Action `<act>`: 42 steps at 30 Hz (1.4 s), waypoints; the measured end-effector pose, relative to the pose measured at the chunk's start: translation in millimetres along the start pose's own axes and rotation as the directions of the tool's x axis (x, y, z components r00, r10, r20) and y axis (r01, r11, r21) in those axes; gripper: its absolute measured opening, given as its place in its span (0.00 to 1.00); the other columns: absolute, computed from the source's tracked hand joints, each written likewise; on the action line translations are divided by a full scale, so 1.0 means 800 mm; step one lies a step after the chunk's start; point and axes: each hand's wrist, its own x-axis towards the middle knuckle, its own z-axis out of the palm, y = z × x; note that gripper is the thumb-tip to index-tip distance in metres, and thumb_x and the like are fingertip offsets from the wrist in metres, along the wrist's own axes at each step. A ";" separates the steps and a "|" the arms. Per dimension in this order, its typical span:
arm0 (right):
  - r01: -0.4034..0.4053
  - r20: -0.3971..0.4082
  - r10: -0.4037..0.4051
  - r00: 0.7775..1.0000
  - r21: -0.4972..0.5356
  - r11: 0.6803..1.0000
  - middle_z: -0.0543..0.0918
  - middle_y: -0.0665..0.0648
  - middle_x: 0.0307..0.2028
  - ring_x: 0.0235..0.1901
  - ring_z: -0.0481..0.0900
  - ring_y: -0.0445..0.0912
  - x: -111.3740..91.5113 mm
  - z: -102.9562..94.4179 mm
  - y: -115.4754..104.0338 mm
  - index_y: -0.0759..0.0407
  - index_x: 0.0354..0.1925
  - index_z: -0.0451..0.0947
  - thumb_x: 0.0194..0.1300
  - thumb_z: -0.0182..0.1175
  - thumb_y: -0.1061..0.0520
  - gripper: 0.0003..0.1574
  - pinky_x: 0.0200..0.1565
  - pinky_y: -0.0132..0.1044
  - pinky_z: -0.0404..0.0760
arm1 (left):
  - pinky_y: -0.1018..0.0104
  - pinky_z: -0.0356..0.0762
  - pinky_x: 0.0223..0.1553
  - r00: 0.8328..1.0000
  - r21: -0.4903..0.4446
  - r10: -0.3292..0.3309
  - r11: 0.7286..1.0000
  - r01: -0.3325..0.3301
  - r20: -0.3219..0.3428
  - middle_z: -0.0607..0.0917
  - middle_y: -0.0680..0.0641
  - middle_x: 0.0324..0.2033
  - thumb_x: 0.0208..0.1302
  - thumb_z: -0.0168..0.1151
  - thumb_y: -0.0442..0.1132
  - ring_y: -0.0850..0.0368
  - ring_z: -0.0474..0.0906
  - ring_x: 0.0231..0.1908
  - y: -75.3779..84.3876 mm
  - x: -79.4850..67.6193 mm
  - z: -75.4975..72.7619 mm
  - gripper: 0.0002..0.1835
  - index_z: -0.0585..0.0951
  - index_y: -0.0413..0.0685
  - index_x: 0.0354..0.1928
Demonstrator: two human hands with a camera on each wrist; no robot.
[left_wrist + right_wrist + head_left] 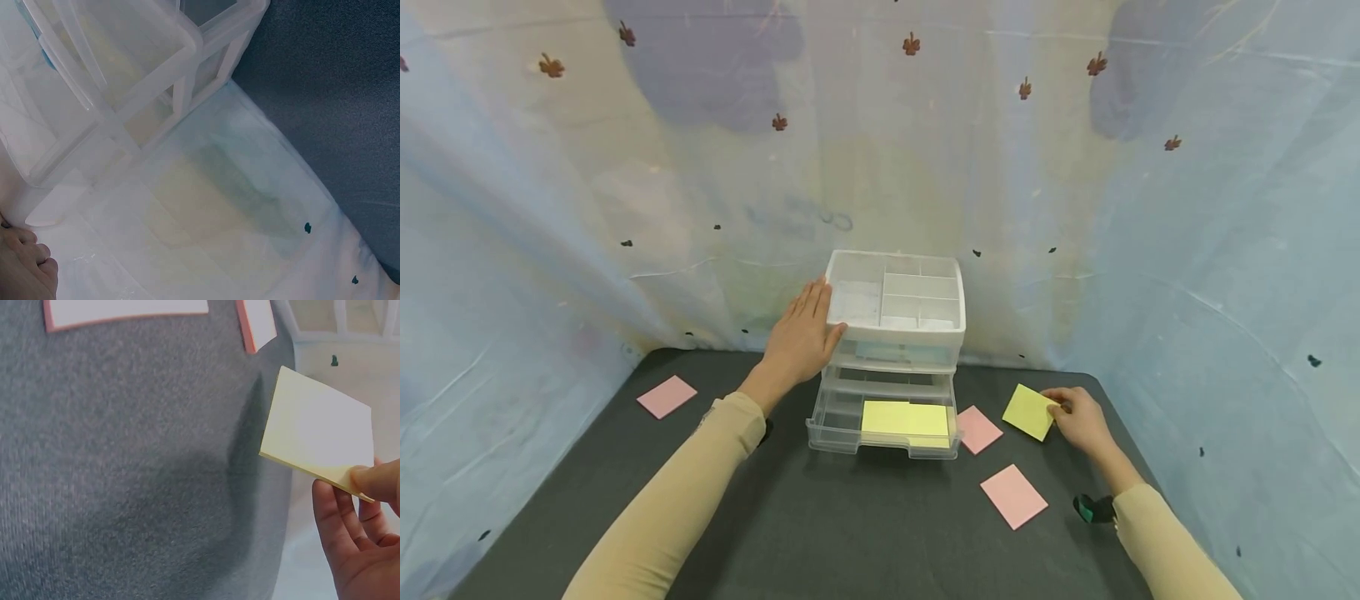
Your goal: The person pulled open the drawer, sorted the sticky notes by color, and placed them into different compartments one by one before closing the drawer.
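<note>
My left hand (801,333) rests with extended fingers against the left side of a white plastic drawer organizer (895,336), thumb at its front edge. The bottom clear drawer (835,425) is pulled out, and yellow sticky note pads (904,419) lie in it. Right of the organizer, my right hand (1081,419) pinches a yellow sticky note pad (1028,412) by one corner, thumb on top and fingers beneath. In the right wrist view this pad (319,425) is held above the dark tabletop, casting a shadow. The left wrist view shows the organizer's frame (156,81) close up.
Two pink sticky note pads lie right of the drawer, one pad (977,430) beside it and another pad (1014,497) nearer the front. A third pink pad (667,397) is on the far left of the black table (850,533). A patterned curtain (880,167) hangs behind and around.
</note>
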 end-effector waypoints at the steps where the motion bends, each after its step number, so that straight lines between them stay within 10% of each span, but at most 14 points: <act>1: 0.004 -0.009 -0.004 1.000 0.003 1.000 0.77 0.70 0.50 0.42 0.76 0.59 0.000 -0.001 -0.002 0.70 0.58 0.82 0.75 0.55 0.67 0.17 0.37 0.46 0.75 | 0.46 0.41 0.81 1.000 0.000 0.001 1.000 -0.001 -0.003 0.37 0.39 0.83 0.84 0.36 0.60 0.42 0.35 0.82 0.000 0.000 0.000 0.43 0.39 0.38 0.83; 13: 0.054 -0.095 -0.050 0.994 0.040 0.998 0.76 0.69 0.48 0.45 0.80 0.62 -0.007 -0.013 -0.043 0.70 0.58 0.81 0.76 0.57 0.66 0.17 0.43 0.53 0.83 | 0.45 0.43 0.80 1.000 -0.001 -0.005 1.000 0.005 -0.004 0.38 0.39 0.83 0.84 0.37 0.59 0.42 0.35 0.82 0.002 -0.001 -0.003 0.42 0.40 0.37 0.83; 24: 0.126 -0.158 -0.106 0.982 0.118 0.985 0.77 0.64 0.42 0.42 0.81 0.56 -0.010 -0.017 -0.084 0.69 0.55 0.83 0.73 0.60 0.68 0.15 0.35 0.26 0.83 | 0.46 0.41 0.81 1.000 0.009 -0.013 1.000 0.013 0.012 0.37 0.39 0.83 0.84 0.36 0.60 0.41 0.36 0.82 0.004 -0.003 -0.005 0.42 0.40 0.37 0.83; 42: 0.287 -0.169 -0.246 0.955 0.297 0.911 0.77 0.63 0.45 0.41 0.81 0.52 -0.016 -0.009 -0.155 0.68 0.53 0.85 0.72 0.62 0.71 0.14 0.38 0.29 0.86 | 0.46 0.42 0.81 1.000 0.013 -0.010 1.000 0.010 0.020 0.37 0.39 0.83 0.84 0.35 0.60 0.41 0.36 0.82 0.005 -0.003 -0.006 0.43 0.38 0.37 0.83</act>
